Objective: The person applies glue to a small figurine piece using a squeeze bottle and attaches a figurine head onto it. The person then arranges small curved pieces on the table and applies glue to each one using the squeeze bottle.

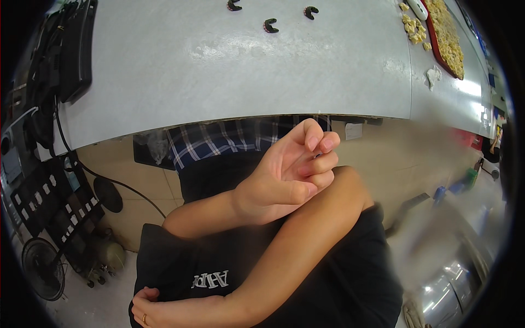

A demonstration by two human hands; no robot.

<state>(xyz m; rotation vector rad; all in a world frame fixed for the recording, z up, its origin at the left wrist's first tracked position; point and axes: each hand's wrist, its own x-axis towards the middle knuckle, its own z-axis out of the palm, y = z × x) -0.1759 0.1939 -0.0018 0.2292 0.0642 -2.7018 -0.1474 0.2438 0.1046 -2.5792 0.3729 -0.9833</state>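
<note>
My forearms cross in front of my black shirt [219,251]. My left hand [295,169] is raised just in front of the bench edge, palm up. Its fingers curl loosely apart, and no object shows in the palm. Low at the left, my right hand [164,311], with a ring on one finger, rests against the shirt with its fingers curled in; whatever lies inside them is hidden. Beyond, on the grey bench [246,76], lie three black horseshoe-shaped pieces [270,25] with pinkish edges, out of reach of both hands.
At the right, a red tray [439,52] holds many small yellowish pieces; loose ones [414,28] and a crumpled white scrap [433,76] lie beside it. A black device [79,52] stands at the left, its cable [109,179] hanging. A fan [44,268] is lower left.
</note>
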